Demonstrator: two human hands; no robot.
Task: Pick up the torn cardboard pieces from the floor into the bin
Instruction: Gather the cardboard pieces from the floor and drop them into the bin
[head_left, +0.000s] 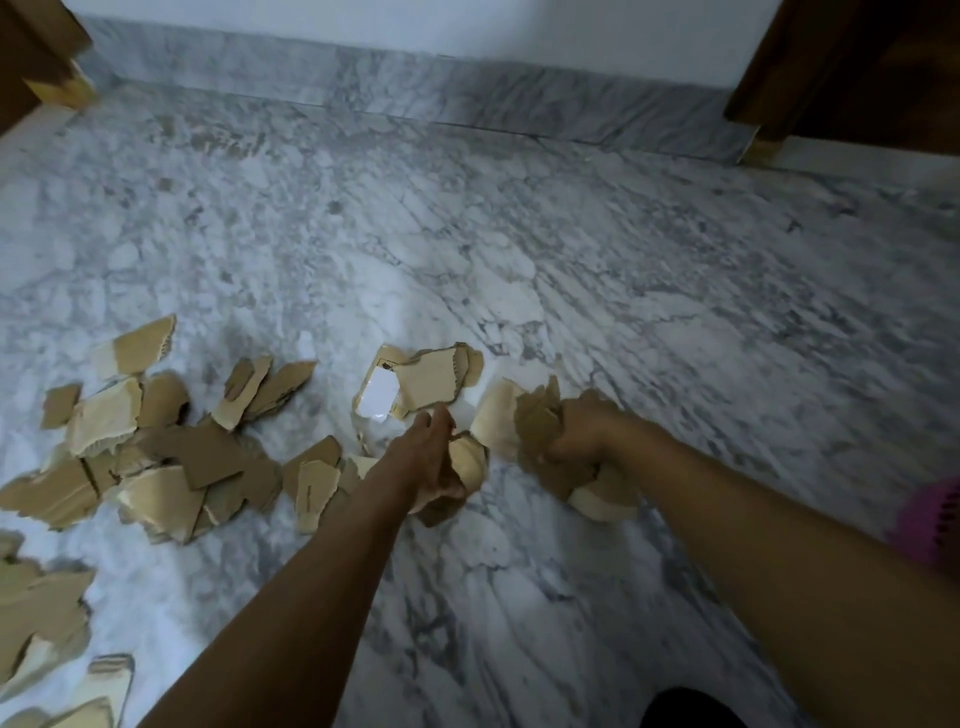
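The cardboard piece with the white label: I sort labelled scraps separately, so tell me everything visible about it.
The cardboard piece with the white label lies flat on the marble floor, just beyond the left hand. It is tan and ragged-edged, with a glossy white rectangular patch and faint dark printed lines. Another torn piece overlaps its right side. The hand seems not to touch it.

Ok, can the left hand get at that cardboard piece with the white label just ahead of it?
Probably yes: the left hand is just short of the white-labelled piece, with nothing between them, though it already grips a scrap.
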